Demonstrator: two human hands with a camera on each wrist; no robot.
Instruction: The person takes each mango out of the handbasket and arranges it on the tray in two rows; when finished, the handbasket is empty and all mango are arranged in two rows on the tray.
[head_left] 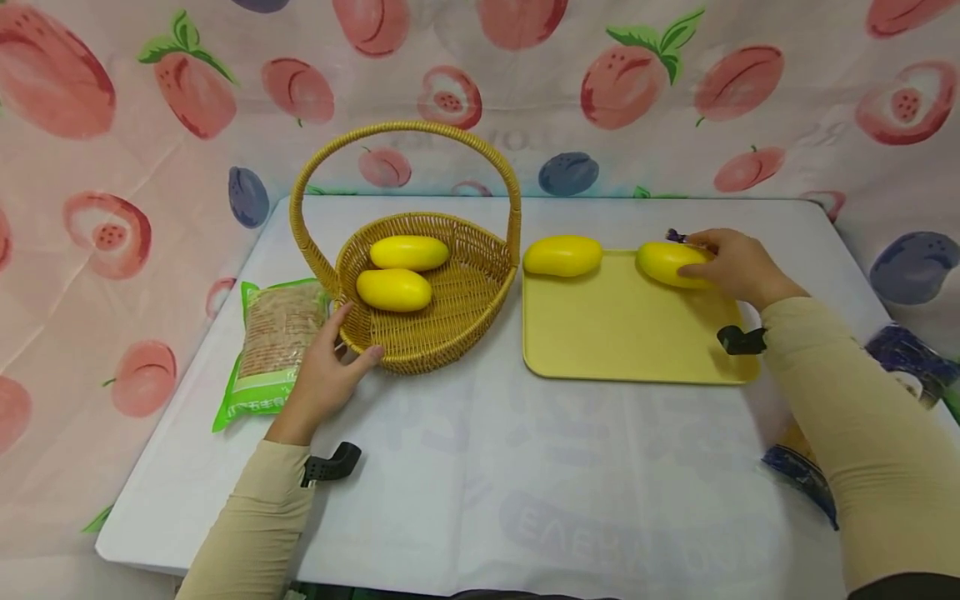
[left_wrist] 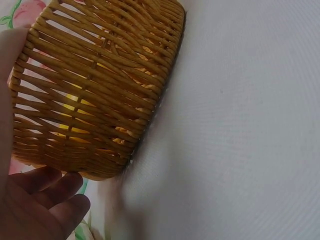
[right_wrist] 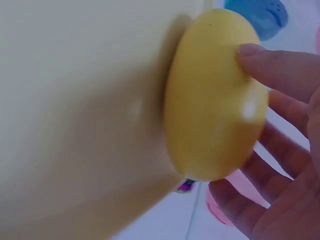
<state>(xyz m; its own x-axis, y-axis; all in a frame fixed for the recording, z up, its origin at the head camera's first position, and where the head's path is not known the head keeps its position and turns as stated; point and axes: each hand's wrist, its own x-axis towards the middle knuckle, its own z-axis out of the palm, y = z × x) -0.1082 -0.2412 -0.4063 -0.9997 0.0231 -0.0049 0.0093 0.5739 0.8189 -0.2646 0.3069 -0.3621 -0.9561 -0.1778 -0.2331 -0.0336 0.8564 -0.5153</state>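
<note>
My left hand [head_left: 324, 375] holds the near left rim of a wicker basket [head_left: 450, 325] with a tall arched handle. In the left wrist view its fingers [left_wrist: 67, 200] lie against the basket's outer wall. Inside the basket lie two yellow mangoes, a farther mango [head_left: 408, 252] and a nearer mango [head_left: 393, 290]. My right hand [head_left: 738, 262] grips another mango [head_left: 667, 263] over the far right of a yellow tray [head_left: 630, 342]. In the right wrist view, its thumb presses that mango [right_wrist: 210, 100]. One more mango [head_left: 562, 255] sits at the tray's far left corner.
A green-edged bag [head_left: 277, 342] of brownish contents lies left of the basket. Dark blue packets [head_left: 911, 358] and a blue and yellow packet [head_left: 802, 467] are partly hidden by my right arm. Behind the tray shows a small purple thing [head_left: 676, 237]. Fruit-print cloth surrounds the white table [head_left: 450, 483].
</note>
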